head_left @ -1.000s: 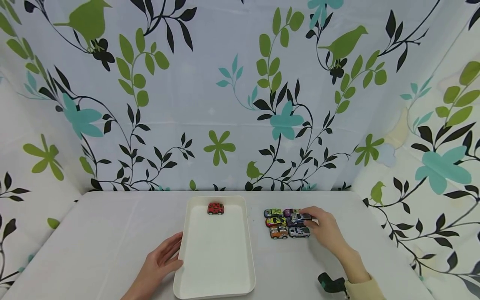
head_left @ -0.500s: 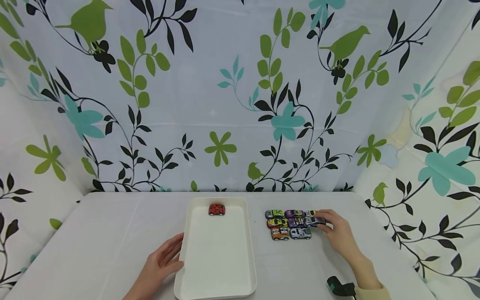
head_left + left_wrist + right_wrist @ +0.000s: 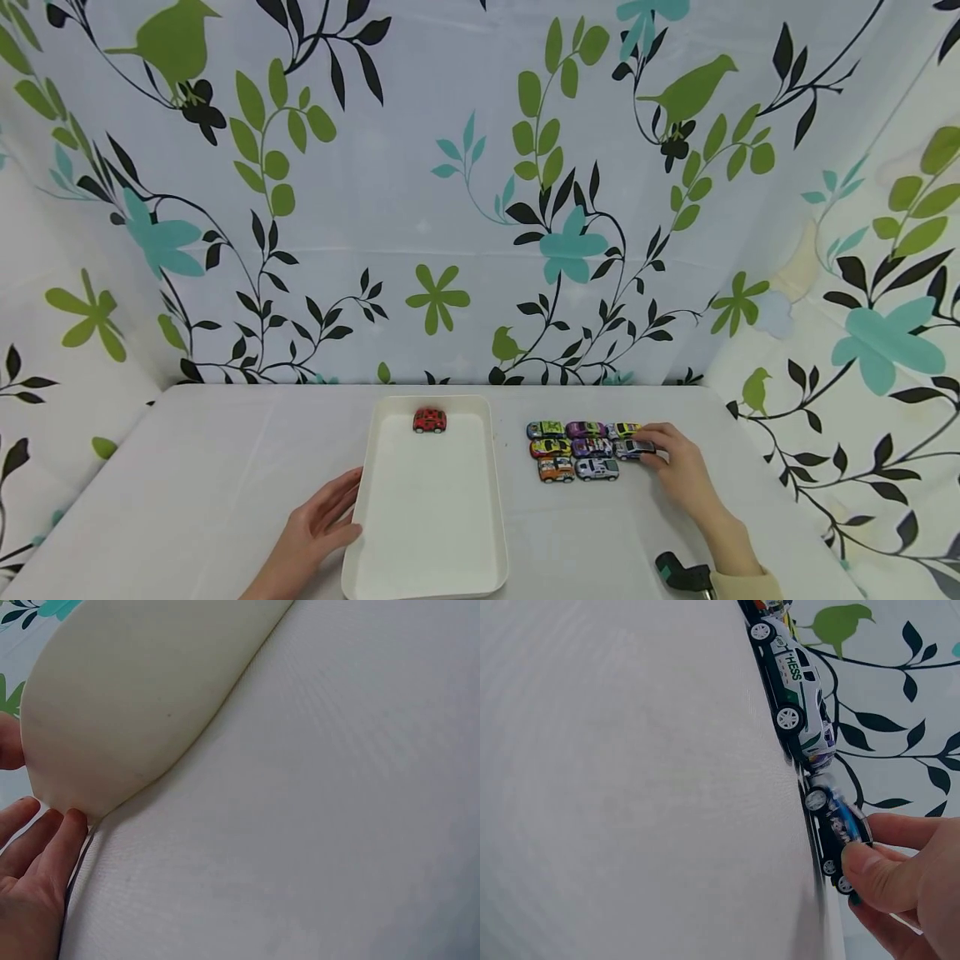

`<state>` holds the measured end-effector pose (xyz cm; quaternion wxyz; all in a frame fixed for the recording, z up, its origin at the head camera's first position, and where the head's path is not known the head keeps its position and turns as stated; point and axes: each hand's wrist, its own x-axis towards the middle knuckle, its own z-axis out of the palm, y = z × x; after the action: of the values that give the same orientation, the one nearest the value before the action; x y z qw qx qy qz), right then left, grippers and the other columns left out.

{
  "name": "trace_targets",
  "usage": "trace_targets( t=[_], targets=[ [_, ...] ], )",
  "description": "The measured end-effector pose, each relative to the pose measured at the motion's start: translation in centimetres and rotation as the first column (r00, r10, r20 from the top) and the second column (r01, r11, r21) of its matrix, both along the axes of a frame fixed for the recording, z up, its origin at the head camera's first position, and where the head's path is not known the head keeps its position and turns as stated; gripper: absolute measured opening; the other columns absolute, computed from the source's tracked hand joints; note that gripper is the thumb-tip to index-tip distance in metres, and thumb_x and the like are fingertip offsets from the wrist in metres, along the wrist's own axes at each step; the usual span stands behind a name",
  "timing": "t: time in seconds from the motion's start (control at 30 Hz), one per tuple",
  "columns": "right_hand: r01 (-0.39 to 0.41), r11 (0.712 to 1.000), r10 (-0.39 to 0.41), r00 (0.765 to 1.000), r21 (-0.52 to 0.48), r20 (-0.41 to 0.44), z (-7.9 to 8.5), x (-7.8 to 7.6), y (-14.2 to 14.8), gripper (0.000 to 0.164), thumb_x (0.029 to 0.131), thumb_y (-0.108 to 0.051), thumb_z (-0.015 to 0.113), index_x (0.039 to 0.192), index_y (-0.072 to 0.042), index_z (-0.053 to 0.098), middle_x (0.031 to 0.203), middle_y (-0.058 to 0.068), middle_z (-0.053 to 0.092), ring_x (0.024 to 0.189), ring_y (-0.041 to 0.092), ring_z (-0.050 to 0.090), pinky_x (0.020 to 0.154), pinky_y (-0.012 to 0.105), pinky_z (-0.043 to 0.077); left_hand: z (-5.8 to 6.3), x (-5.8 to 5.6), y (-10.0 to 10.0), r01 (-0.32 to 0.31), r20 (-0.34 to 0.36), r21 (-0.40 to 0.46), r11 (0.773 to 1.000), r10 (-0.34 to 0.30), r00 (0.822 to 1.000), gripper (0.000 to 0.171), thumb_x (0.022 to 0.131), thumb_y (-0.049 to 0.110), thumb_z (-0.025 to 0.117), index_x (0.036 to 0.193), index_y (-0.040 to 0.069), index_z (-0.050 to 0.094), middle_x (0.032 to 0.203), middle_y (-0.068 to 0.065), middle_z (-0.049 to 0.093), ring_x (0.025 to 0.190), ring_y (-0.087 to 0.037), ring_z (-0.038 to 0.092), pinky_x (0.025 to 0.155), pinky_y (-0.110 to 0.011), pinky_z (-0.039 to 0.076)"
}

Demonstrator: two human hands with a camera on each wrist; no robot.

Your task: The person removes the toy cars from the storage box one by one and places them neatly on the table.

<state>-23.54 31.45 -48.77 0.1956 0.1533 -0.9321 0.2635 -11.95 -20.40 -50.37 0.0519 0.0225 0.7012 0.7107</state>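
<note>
My right hand [image 3: 681, 468] pinches a dark and silver toy car [image 3: 630, 450] between thumb and fingers, at the right end of the middle row of a block of toy cars. In the right wrist view, the thumb presses the near side of that car [image 3: 838, 814], whose wheels are down at the table surface, behind a white car [image 3: 799, 690] marked HESS. My left hand [image 3: 311, 529] lies along the left side of a white tray [image 3: 352, 533], relaxed fingers touching its outer wall. A red toy car [image 3: 430, 420] sits inside the tray at the far end.
The block includes a green car [image 3: 546, 430], a purple car [image 3: 585, 429], an orange car [image 3: 556, 469] and a silver car [image 3: 597, 469], among several. A black device [image 3: 681, 573] is at the right wrist. Behind the table [image 3: 247, 467] hangs a leaf-patterned cloth [image 3: 360, 208].
My right hand has moved right with the dark and silver car, from over the middle column to the right end of the middle row. The left hand stays at the tray.
</note>
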Motion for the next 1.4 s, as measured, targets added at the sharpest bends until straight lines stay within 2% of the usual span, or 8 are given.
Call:
trace_targets(
  t=[0.37,0.67,0.9,0.93,1.03,1.13,1.27,1.4],
  targets=[
    [0.004,1.0,-0.004,1.0,0.002,0.014,-0.6,0.1,-0.2,0.03,0.079,0.014,0.073,0.104,-0.002,0.073,0.113,0.013,0.063,0.105,0.033,0.063,0.084,0.052,0.056,-0.1,0.3,-0.3,0.022,-0.039,0.006,1.0,-0.022,0.999,0.07,0.091,0.001,0.067,0.151,-0.006,0.032,0.157,-0.027,0.03,0.125,0.008,0.051,0.101,-0.013,0.048],
    [0.019,1.0,-0.019,0.999,-0.008,0.037,-0.5,0.2,-0.2,0.03,0.081,0.013,0.072,0.107,-0.001,0.072,0.115,0.015,0.061,0.108,0.036,0.06,0.09,0.056,0.053,0.0,0.4,-0.3,0.02,-0.005,-0.002,1.0,-0.02,1.0,0.071,0.091,0.004,0.069,0.152,-0.003,0.032,0.158,-0.024,0.032,0.123,0.01,0.05,0.101,-0.012,0.048],
    [0.0,1.0,0.0,0.999,-0.001,-0.039,-0.2,0.3,-0.6,0.035,0.077,0.01,0.078,0.11,-0.001,0.072,0.113,0.015,0.062,0.107,0.037,0.062,0.088,0.057,0.053,0.1,0.4,-0.2,0.01,0.007,0.003,1.0,-0.01,1.0,0.071,0.091,0.004,0.069,0.152,-0.003,0.033,0.158,-0.023,0.032,0.124,0.009,0.05,0.101,-0.014,0.048],
    [-0.008,1.0,0.008,0.999,0.006,-0.049,0.0,0.3,-0.8,0.036,0.077,0.01,0.078,0.111,0.0,0.071,0.113,0.014,0.063,0.107,0.037,0.062,0.088,0.057,0.053,0.1,0.3,-0.1,0.001,0.018,-0.002,1.0,-0.001,1.0,0.071,0.091,0.004,0.069,0.152,-0.002,0.034,0.158,-0.022,0.033,0.128,0.004,0.051,0.102,-0.015,0.048],
    [-0.027,0.999,0.029,0.998,0.029,-0.054,0.8,0.4,-1.7,0.038,0.077,0.007,0.079,0.113,0.001,0.07,0.114,0.015,0.064,0.106,0.038,0.063,0.087,0.056,0.055,0.1,0.3,0.0,-0.025,0.054,-0.016,1.0,0.026,0.998,0.071,0.09,0.007,0.071,0.151,0.001,0.036,0.158,-0.019,0.036,0.131,-0.003,0.051,0.103,-0.019,0.049],
    [-0.054,0.998,0.054,0.999,0.019,0.005,1.7,0.6,-3.2,0.037,0.081,0.003,0.078,0.117,0.001,0.069,0.117,0.016,0.064,0.11,0.039,0.063,0.091,0.057,0.055,0.1,0.2,0.1,-0.039,0.07,-0.021,0.999,0.04,0.997,0.07,0.09,0.007,0.072,0.151,0.003,0.038,0.157,-0.017,0.037,0.132,-0.003,0.051,0.104,-0.021,0.05],
    [-0.105,0.994,0.104,0.993,0.008,0.049,2.5,0.8,-5.7,0.036,0.085,-0.002,0.077,0.12,-0.002,0.068,0.118,0.012,0.066,0.112,0.036,0.063,0.093,0.056,0.055,0.1,0.3,0.1,-0.029,0.053,-0.023,0.999,0.031,0.998,0.069,0.09,0.008,0.072,0.151,0.003,0.038,0.157,-0.017,0.037,0.125,0.006,0.051,0.103,-0.019,0.05],
    [-0.175,0.985,0.175,0.983,-0.004,0.054,3.0,0.6,-8.6,0.036,0.086,-0.006,0.077,0.121,-0.005,0.069,0.117,0.007,0.067,0.109,0.029,0.065,0.091,0.052,0.057,0.2,0.2,0.1,-0.029,0.052,-0.03,0.999,0.03,0.998,0.069,0.09,0.009,0.072,0.151,0.004,0.039,0.157,-0.016,0.038,0.132,-0.004,0.051,0.103,-0.019,0.049]
  ],
)
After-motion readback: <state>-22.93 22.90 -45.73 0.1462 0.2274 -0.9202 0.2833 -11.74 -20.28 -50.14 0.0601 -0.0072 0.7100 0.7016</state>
